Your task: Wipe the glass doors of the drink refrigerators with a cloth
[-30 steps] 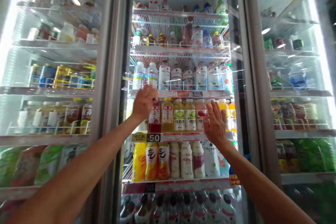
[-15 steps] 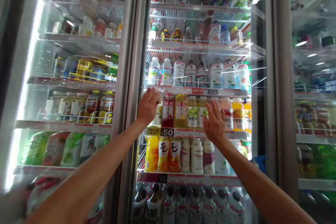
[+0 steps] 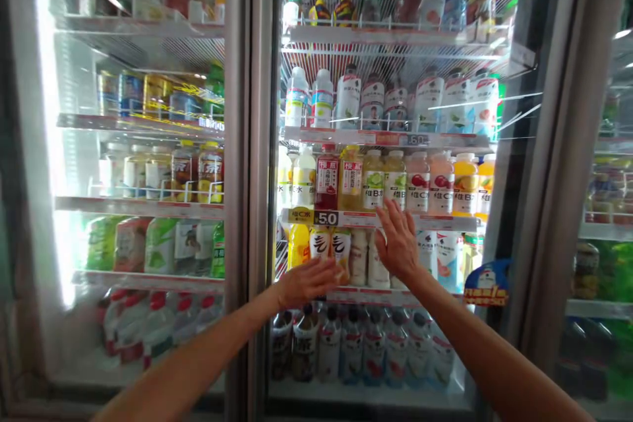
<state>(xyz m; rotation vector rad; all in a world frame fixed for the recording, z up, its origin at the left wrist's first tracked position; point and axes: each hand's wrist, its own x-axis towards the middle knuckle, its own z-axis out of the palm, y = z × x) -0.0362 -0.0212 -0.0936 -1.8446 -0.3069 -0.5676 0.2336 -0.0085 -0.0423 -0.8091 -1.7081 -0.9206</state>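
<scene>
Both of my arms reach toward the glass door of a drinks fridge. My left hand (image 3: pixel 312 279) is held flat with its fingers pointing right, in front of the orange drink bottles (image 3: pixel 299 247). Fingers raised, my right hand (image 3: pixel 397 241) is before the shelf edge under the bottles with green-fruit labels (image 3: pixel 373 179). Neither hand holds anything. Whether they touch the glass I cannot tell. Behind them stand a dark red bottle (image 3: pixel 327 181), a yellow bottle (image 3: pixel 351 181) and pink-labelled bottles (image 3: pixel 442 181). Part of the lower bottle row is hidden by my hands.
A metal door frame (image 3: pixel 247 112) separates the middle fridge from the left one, where cans (image 3: pixel 157 93) and bottles line the shelves. Dark-capped bottles (image 3: pixel 374 346) fill the bottom shelf. A blue sticker (image 3: pixel 487 282) is on the right side of the door.
My left hand has dropped and turned from fingers up to pointing right. My right hand has lowered slightly against the shelves. The view has tilted down, showing more of the fridge's bottom.
</scene>
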